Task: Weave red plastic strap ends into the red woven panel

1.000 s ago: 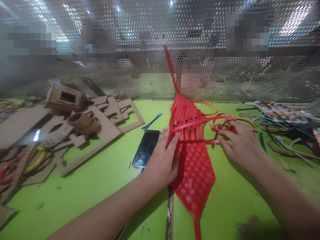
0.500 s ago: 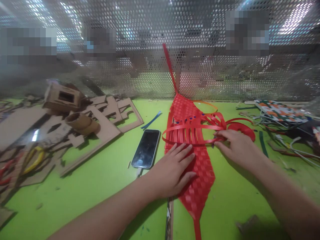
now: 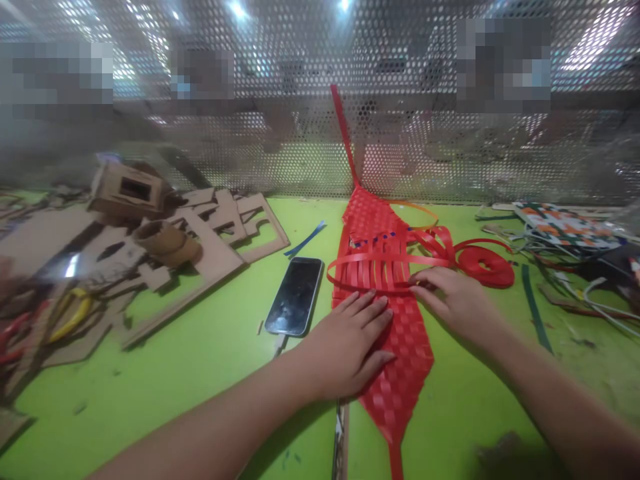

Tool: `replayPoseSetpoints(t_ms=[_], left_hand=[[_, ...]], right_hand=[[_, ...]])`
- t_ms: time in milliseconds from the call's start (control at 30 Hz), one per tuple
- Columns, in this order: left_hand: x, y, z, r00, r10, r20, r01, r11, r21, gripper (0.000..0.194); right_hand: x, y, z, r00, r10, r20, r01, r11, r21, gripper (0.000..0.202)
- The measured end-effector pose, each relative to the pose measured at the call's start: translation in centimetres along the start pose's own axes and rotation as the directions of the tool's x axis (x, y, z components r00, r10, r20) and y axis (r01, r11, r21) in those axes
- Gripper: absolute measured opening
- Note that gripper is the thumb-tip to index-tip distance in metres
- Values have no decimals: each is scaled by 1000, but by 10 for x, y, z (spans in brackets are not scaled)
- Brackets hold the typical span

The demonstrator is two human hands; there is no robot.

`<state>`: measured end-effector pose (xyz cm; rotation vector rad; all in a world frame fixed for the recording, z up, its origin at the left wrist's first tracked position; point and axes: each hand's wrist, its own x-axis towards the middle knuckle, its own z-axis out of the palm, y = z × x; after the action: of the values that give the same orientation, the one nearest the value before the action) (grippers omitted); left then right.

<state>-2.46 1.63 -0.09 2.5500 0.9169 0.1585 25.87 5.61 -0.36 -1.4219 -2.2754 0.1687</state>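
Observation:
A long woven piece of red ribbon (image 3: 400,373) lies lengthwise in front of me, pointed at both ends, with a stretch of unwoven parallel strips in its middle. Flat on its left part rests my left hand (image 3: 350,343), fingers spread. At its right edge my right hand (image 3: 450,297) pinches a loose red ribbon (image 3: 380,258) that loops across the unwoven strips. The exact spot of the pinch is partly hidden by the fingers. A flat red ribbon roll (image 3: 486,267) lies just beyond my right hand, beside more curled red loops.
A smartphone (image 3: 294,297) with a cable lies left of the woven piece. Cardboard pieces (image 3: 210,293) and yellow-handled scissors (image 3: 73,317) fill the left. Cables (image 3: 595,293) and a patterned flat item (image 3: 565,227) lie right. A perforated metal screen (image 3: 300,153) stands behind.
My right hand has moved left, toward the edge of the woven piece, with the red ribbon in its fingers. The ribbon roll now shows more fully. My left hand stays in place.

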Motion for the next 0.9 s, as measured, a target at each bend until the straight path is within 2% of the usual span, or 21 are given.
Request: replayPoseSetpoints(t_ms=[100, 367, 900], left_hand=[[0, 1, 0, 1000, 0, -10, 0, 1000, 4, 72], [1, 0, 2, 1000, 1, -24, -1, 1000, 11, 71], [0, 1, 1, 998, 23, -59, -21, 999, 25, 69]], right_hand=[[0, 4, 7, 998, -58, -9, 57, 996, -63, 25], [1, 11, 10, 999, -39, -29, 36, 994, -108, 27], [4, 0, 9, 998, -48, 42, 51, 995, -88, 31]])
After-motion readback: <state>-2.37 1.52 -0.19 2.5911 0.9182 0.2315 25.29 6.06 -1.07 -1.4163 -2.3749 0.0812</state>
